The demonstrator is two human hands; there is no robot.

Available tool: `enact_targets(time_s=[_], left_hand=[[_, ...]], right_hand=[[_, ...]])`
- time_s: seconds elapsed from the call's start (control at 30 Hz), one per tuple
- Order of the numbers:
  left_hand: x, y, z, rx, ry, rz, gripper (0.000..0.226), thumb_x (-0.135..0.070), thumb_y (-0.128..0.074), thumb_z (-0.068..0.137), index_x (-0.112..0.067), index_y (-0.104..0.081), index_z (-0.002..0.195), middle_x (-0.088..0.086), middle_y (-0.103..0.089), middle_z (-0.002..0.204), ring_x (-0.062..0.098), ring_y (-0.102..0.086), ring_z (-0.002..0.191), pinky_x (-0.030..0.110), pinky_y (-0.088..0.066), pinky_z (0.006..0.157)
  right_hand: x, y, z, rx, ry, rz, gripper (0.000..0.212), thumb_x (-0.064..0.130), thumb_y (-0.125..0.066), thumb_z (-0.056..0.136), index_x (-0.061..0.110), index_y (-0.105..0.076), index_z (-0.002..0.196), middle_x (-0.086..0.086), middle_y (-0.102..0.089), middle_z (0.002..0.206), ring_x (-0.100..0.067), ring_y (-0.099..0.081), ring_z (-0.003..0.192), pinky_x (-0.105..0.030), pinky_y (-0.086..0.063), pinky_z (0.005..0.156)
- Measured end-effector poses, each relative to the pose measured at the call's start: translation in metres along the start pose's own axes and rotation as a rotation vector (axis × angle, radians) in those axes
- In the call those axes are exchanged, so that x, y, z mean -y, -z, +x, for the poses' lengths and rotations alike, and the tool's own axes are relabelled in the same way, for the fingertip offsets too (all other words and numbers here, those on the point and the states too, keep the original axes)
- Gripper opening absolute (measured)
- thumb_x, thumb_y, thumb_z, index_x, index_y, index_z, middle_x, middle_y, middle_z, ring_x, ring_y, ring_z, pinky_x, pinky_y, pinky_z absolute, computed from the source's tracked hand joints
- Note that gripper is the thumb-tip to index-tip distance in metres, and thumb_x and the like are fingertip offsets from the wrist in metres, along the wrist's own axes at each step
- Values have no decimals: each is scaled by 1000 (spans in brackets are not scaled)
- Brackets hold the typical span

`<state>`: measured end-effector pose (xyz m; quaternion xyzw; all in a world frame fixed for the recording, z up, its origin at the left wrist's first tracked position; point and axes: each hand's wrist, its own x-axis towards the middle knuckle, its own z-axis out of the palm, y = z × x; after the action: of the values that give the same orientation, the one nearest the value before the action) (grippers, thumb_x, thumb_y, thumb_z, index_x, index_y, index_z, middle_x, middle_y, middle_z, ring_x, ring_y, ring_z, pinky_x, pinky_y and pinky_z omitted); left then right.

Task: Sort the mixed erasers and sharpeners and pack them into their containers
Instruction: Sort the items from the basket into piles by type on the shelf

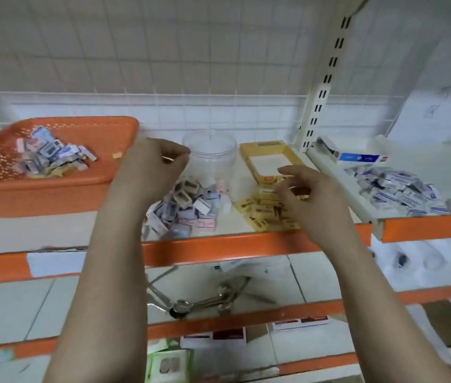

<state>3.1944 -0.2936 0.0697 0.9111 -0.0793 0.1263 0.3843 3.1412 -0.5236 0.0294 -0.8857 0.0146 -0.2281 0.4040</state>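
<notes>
Sorting is partly done, packing barely begun, judging by the layout. The orange basket [53, 172], far left on the shelf [246, 246], holds a remaining mixed heap [53, 156]; a sorted pile of sharpeners and pastel erasers [188, 208] lies near centre; yellow erasers [265, 211] lie right of it; a further pile [401, 189] sits on the right shelf. The clear jar [210, 150] and yellow box [270, 161] both appear empty. Left hand [155, 167] is curled, pinching something small that cannot be identified; right hand [310, 194] hovers over the yellow erasers with fingers loosely bent, contents unclear.
</notes>
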Motion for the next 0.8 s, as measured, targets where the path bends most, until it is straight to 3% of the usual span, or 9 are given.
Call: enact_targets(time_s=[0.07, 0.17, 0.27, 0.4, 0.53, 0.67, 0.8], left_hand=[[31, 34, -2, -55, 49, 41, 22, -22, -55, 92, -21, -68, 110, -2, -67, 104, 7, -55, 81, 22, -38, 68], [81, 81, 1, -108, 70, 95, 19, -23, -56, 91, -24, -69, 106, -5, -66, 94, 3, -54, 70, 20, -37, 58], [126, 125, 10, -89, 42, 125, 14, -20, -56, 91, -28, -68, 96, -14, -61, 78, -8, -53, 63, 4, -35, 50], [169, 175, 20, -4, 57, 204, 14, -22, -59, 90, -27, -70, 96, -13, -64, 82, -3, -54, 68, 18, -39, 56], [193, 205, 25, 48, 28, 223, 18, -22, -57, 91, -23, -70, 103, -16, -59, 85, -1, -55, 77, 9, -38, 61], [199, 203, 28, 102, -14, 230, 20, -26, -57, 91, -25, -69, 107, -16, -58, 87, -8, -52, 73, 10, -40, 60], [202, 195, 28, 118, -21, 231, 23, -29, -56, 92, -24, -68, 111, -13, -62, 95, -3, -51, 75, 9, -36, 62]], right_hand=[[27, -30, 2, 21, 33, 13, 28, 18, -62, 87, 22, -64, 114, 14, -65, 82, -1, -61, 74, -6, -43, 67], [71, -83, 8, 41, 93, 50, 26, 19, -62, 87, 24, -64, 112, 19, -64, 79, 1, -60, 77, -8, -42, 70], [116, -143, 19, 41, 142, 105, 24, 21, -63, 86, 27, -64, 109, 19, -63, 79, 1, -60, 79, -10, -43, 69], [170, -202, 41, 111, 197, 70, 26, 18, -66, 84, 23, -66, 109, 12, -62, 82, -4, -58, 77, -15, -44, 74], [199, -234, 70, 299, 290, -151, 30, 22, -67, 85, 17, -65, 114, 5, -64, 91, -9, -58, 85, -15, -39, 77], [198, -270, 117, 512, 296, -555, 32, 22, -65, 86, 15, -63, 117, -3, -65, 113, -19, -59, 104, -32, -47, 91], [187, -300, 151, 720, 366, -940, 28, 28, -62, 88, 12, -65, 110, -6, -64, 112, -21, -58, 97, -31, -48, 85]])
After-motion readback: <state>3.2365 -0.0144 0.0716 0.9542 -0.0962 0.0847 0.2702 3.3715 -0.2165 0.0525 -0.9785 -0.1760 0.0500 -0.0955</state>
